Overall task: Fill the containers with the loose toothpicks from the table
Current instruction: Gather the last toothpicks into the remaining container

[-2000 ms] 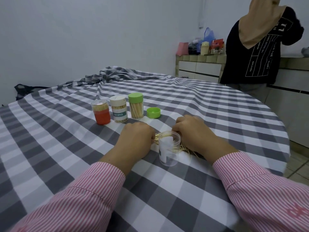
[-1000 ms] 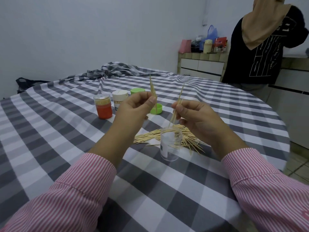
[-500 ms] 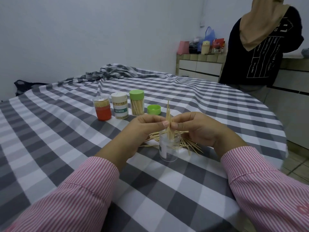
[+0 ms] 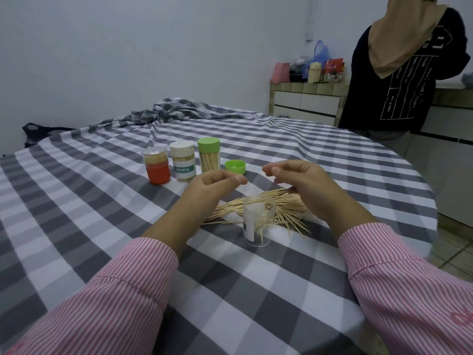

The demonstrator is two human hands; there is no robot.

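Both hands hover above the table (image 4: 294, 285), near each other but not touching, and neither holds a visible toothpick. The left hand (image 4: 212, 184) has its fingers loosely curled with thumb near the fingertips; the right hand (image 4: 299, 180) is likewise relaxed, its fingers bent. Whether anything is pinched in either cannot be fully confirmed — no toothpick shows.

The open clear container (image 4: 258, 220) stands upright on the checked cloth directly below the gap between the hands. A few toothpicks lean inside it. The loose toothpick pile (image 4: 286, 206) lies on the cloth behind and around the container, spreading from 9 o'clock to 3 o'clock of it, partly under the right hand.

At 11 o'clock from the clear container stands a row of three filled containers:
- the orange container (image 4: 156, 165), leftmost;
- the white-capped container (image 4: 183, 161), labelled TOOTHPICK, in the middle;
- the green-capped container (image 4: 208, 155), rightmost.

A loose green lid (image 4: 235, 167) rests just beside the green-capped container, at its 3 o'clock.

A second person (image 4: 399, 80) stands at 1 o'clock, beyond the table edge.
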